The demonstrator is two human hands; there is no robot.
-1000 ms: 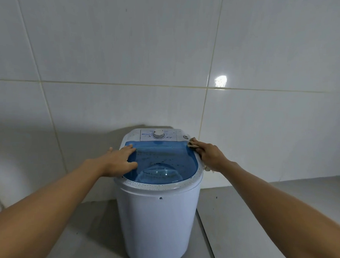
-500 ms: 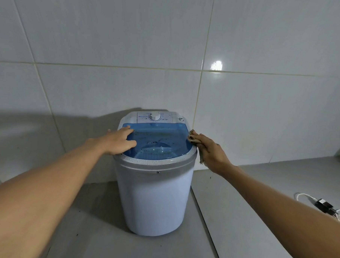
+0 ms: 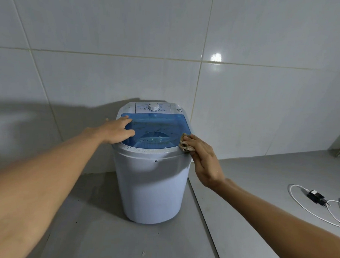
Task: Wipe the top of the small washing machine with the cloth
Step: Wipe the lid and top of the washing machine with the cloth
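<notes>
A small white washing machine [image 3: 151, 186] stands on the floor against the tiled wall. Its top has a see-through blue lid [image 3: 161, 126] and a white dial panel [image 3: 153, 107] at the back. My left hand [image 3: 117, 131] lies flat on the lid's left edge, fingers spread, holding nothing. My right hand [image 3: 203, 159] presses a small brownish cloth [image 3: 185, 146] against the rim at the front right corner of the top. Most of the cloth is hidden under my fingers.
White wall tiles [image 3: 110, 58] rise right behind the machine. The grey floor [image 3: 260, 181] stretches to the right, where a white cable with a black plug adapter [image 3: 316, 196] lies. A floor joint [image 3: 202, 208] runs past the machine's right side.
My right hand has slid the cloth from the back right corner forward along the right rim to the front right. The left hand stays on the lid. The view tilted down and backed off.
</notes>
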